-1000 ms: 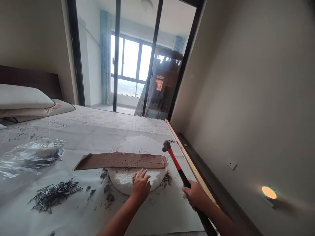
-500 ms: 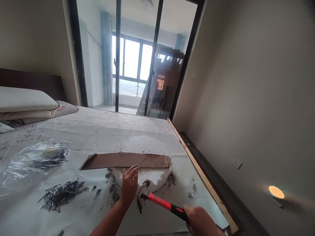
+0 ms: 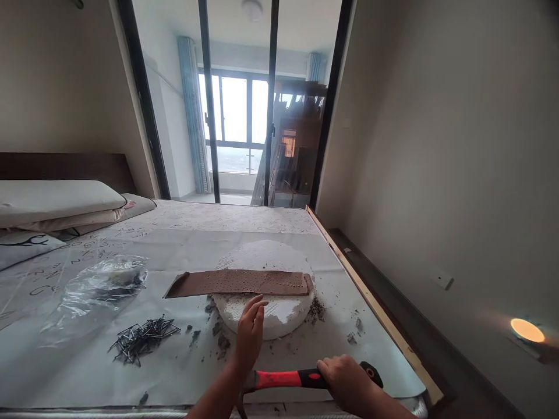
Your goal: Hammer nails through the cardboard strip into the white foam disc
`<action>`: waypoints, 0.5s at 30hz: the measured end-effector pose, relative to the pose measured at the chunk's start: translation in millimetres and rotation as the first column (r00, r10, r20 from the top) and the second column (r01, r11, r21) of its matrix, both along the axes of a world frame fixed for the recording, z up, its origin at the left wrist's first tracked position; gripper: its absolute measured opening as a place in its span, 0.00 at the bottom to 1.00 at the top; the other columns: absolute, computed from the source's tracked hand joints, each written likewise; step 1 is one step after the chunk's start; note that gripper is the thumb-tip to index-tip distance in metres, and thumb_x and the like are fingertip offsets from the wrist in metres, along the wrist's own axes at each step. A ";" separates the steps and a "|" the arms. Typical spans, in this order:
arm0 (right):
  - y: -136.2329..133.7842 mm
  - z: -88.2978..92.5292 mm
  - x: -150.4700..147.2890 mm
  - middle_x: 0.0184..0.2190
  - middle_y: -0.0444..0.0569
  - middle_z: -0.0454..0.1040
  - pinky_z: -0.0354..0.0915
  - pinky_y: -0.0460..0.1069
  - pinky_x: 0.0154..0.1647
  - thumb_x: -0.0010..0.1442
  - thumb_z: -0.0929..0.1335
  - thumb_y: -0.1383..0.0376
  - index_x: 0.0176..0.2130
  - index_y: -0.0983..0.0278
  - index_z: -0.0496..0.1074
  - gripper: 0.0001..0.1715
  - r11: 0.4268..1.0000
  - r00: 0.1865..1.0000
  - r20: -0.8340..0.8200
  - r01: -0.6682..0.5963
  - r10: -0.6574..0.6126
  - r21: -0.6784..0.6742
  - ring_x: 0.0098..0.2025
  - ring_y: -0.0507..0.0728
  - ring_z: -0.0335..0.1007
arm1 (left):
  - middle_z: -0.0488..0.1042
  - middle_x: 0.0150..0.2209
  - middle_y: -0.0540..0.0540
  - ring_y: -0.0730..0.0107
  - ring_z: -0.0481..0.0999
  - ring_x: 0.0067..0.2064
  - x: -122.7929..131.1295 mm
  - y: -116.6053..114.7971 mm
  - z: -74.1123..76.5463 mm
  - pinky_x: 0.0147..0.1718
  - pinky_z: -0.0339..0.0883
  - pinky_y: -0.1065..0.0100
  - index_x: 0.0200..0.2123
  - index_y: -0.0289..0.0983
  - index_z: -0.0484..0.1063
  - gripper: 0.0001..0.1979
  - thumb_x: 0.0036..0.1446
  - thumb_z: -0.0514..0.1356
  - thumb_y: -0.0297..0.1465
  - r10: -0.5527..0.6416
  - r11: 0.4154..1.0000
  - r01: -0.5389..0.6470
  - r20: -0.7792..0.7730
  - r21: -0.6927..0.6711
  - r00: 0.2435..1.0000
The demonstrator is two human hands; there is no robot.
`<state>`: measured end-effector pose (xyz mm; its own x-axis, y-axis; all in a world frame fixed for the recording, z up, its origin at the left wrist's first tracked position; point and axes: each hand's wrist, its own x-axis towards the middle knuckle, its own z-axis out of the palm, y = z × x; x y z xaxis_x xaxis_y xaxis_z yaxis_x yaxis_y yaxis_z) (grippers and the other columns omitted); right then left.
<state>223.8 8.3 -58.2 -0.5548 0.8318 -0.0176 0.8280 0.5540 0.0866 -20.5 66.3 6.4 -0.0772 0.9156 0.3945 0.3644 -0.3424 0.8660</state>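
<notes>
My right hand [image 3: 349,381] grips the red and black handle of a claw hammer [image 3: 279,379]. The hammer lies nearly level close to the front edge, its head pointing left and partly hidden behind my left forearm. My left hand [image 3: 251,329] is over the near part of a round white foam disc [image 3: 283,317], fingers stretched out and nothing visible in them. Just beyond its fingertips, a brown perforated strip [image 3: 244,281] lies across the disc, its left end curled and sticking out past the disc. A heap of nails [image 3: 142,339] is to the left.
A clear plastic bag [image 3: 105,285] with dark contents lies behind the nails. Dark crumbs [image 3: 317,310] are scattered around the disc on the pale sheet [image 3: 192,384]. A wooden rail [image 3: 371,302] runs along the right side. Pillows [image 3: 61,201] are stacked at the back left.
The hammer has come down and back from the disc, its handle now nearly level. My left hand has drawn slightly back from the strip. The whole view has shifted a little.
</notes>
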 end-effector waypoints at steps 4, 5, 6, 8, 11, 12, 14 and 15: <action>22.9 -20.1 -23.9 0.29 0.52 0.76 0.51 0.48 0.23 0.47 0.66 0.73 0.34 0.64 0.68 0.11 0.999 0.999 -0.028 -0.025 0.025 -0.030 0.28 0.61 0.73 | 0.72 0.49 0.40 0.56 0.70 0.51 16.9 -7.3 -6.2 0.52 0.62 0.55 0.34 0.39 0.77 0.15 0.54 0.53 0.39 -0.055 0.995 0.059 0.045 -0.087 0.997; 27.4 -26.2 -27.6 0.28 0.52 0.77 0.53 0.48 0.24 0.47 0.66 0.73 0.34 0.64 0.69 0.10 0.999 0.999 -0.038 -0.021 0.019 -0.040 0.28 0.61 0.74 | 0.72 0.48 0.40 0.56 0.69 0.52 19.5 -9.3 -9.3 0.52 0.61 0.56 0.34 0.39 0.77 0.14 0.53 0.55 0.40 -0.062 0.992 0.071 0.091 -0.105 0.994; 31.0 -32.3 -29.7 0.28 0.53 0.77 0.54 0.48 0.24 0.48 0.66 0.72 0.34 0.65 0.69 0.09 0.999 0.999 -0.048 -0.011 0.008 -0.052 0.29 0.61 0.74 | 0.73 0.48 0.39 0.55 0.69 0.52 21.6 -10.9 -12.7 0.53 0.60 0.56 0.33 0.38 0.77 0.14 0.51 0.56 0.40 -0.064 0.988 0.084 0.156 -0.126 0.986; 34.8 -42.8 -29.4 0.29 0.53 0.77 0.57 0.48 0.26 0.50 0.66 0.68 0.34 0.65 0.70 0.08 0.997 0.997 -0.071 0.016 -0.021 -0.080 0.30 0.61 0.74 | 0.74 0.45 0.38 0.54 0.70 0.51 24.7 -12.9 -19.7 0.52 0.61 0.56 0.32 0.37 0.76 0.14 0.48 0.60 0.40 -0.052 0.969 0.133 0.357 -0.207 0.933; 34.2 -48.2 -22.6 0.32 0.54 0.77 0.61 0.49 0.30 0.50 0.68 0.62 0.35 0.66 0.71 0.12 0.992 0.991 -0.110 0.063 -0.074 -0.106 0.34 0.62 0.74 | 0.76 0.39 0.37 0.53 0.74 0.46 30.1 -13.5 -28.1 0.48 0.65 0.56 0.31 0.34 0.74 0.13 0.45 0.64 0.38 0.061 0.883 0.294 0.711 -0.365 0.701; 32.6 -46.2 -21.4 0.33 0.54 0.77 0.62 0.50 0.32 0.50 0.69 0.61 0.35 0.66 0.72 0.13 0.991 0.988 -0.124 0.074 -0.087 -0.108 0.36 0.63 0.73 | 0.76 0.37 0.38 0.54 0.75 0.44 32.4 -13.5 -29.7 0.47 0.66 0.56 0.30 0.33 0.73 0.12 0.46 0.64 0.37 0.120 0.847 0.355 0.793 -0.396 0.597; 27.8 -37.7 -25.1 0.39 0.55 0.76 0.63 0.51 0.39 0.49 0.69 0.60 0.36 0.65 0.72 0.14 0.991 0.983 -0.148 0.094 -0.108 -0.096 0.42 0.63 0.71 | 0.77 0.34 0.39 0.58 0.77 0.41 37.5 -13.6 -31.0 0.45 0.67 0.58 0.29 0.33 0.71 0.09 0.49 0.61 0.34 0.230 0.794 0.447 0.884 -0.413 0.407; 24.6 -32.0 -31.0 0.41 0.54 0.75 0.62 0.52 0.42 0.49 0.70 0.60 0.37 0.64 0.72 0.14 0.992 0.980 -0.169 0.091 -0.105 -0.086 0.45 0.63 0.69 | 0.77 0.33 0.40 0.59 0.78 0.39 40.1 -13.7 -30.7 0.45 0.68 0.59 0.29 0.33 0.70 0.08 0.52 0.60 0.33 0.273 0.779 0.476 0.904 -0.408 0.329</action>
